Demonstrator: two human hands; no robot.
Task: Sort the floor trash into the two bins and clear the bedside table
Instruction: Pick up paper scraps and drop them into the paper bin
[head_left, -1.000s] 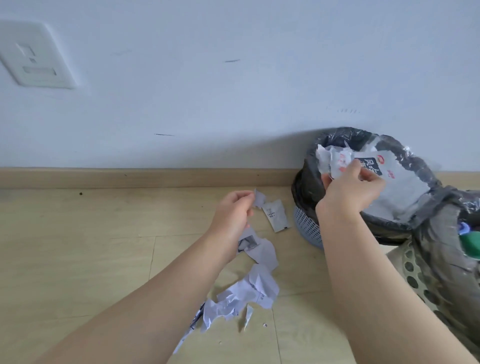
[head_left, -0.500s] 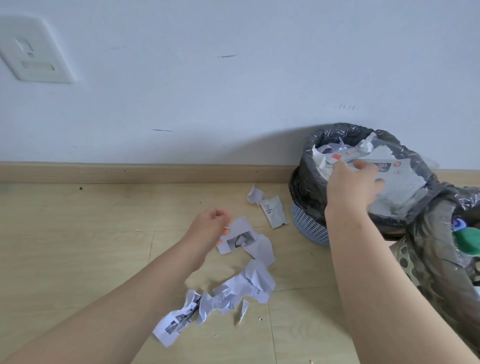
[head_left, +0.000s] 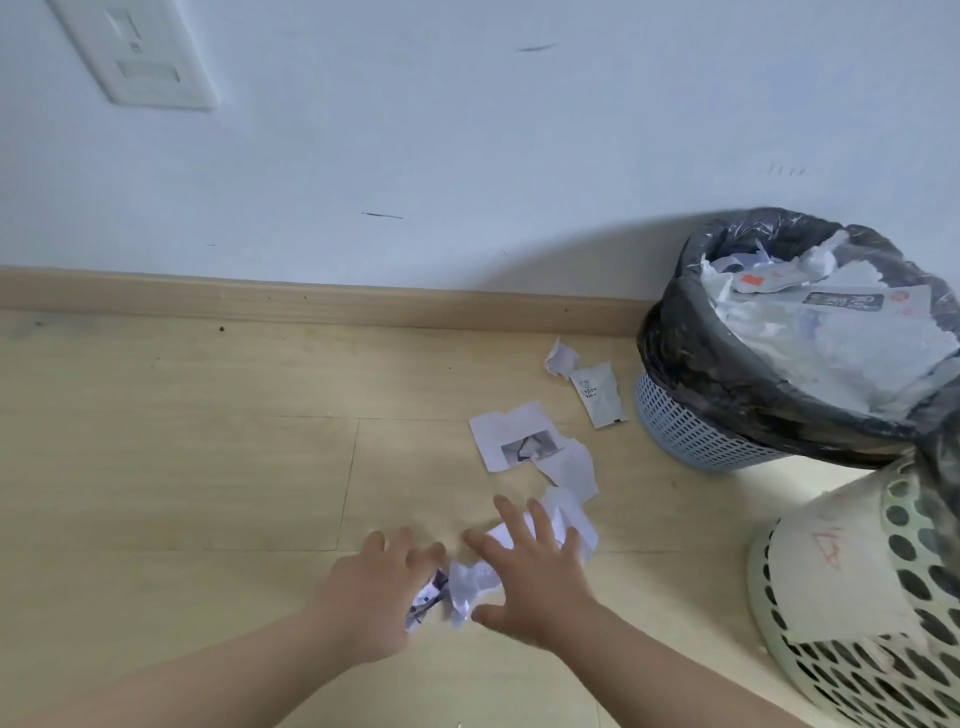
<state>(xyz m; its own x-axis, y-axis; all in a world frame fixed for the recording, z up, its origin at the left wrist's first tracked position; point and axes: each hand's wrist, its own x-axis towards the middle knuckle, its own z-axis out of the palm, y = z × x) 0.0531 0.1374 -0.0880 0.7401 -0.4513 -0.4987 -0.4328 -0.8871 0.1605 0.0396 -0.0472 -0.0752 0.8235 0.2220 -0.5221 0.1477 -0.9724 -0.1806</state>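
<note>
Crumpled white paper scraps (head_left: 470, 579) lie on the wooden floor between my hands. My left hand (head_left: 376, 597) curls its fingers around the printed scrap at the pile's left end. My right hand (head_left: 530, 577) is spread flat over the pile's right part, fingers straight. A torn sheet with a photo (head_left: 511, 434) and a small white sachet (head_left: 597, 395) lie further back, beside a small crumpled scrap (head_left: 561, 358). The blue mesh bin (head_left: 691, 421) with a black liner is full of white paper. A pale green perforated bin (head_left: 857, 623) stands at the right edge.
A wooden skirting board (head_left: 311, 304) runs along the white wall. A wall socket plate (head_left: 137, 54) sits at the top left. Bare floor stretches to the left of my hands.
My right hand left the blue bin, dropping the packet there, and came down onto the floor scraps. My left hand moved nearer to me, onto the lower paper pile.
</note>
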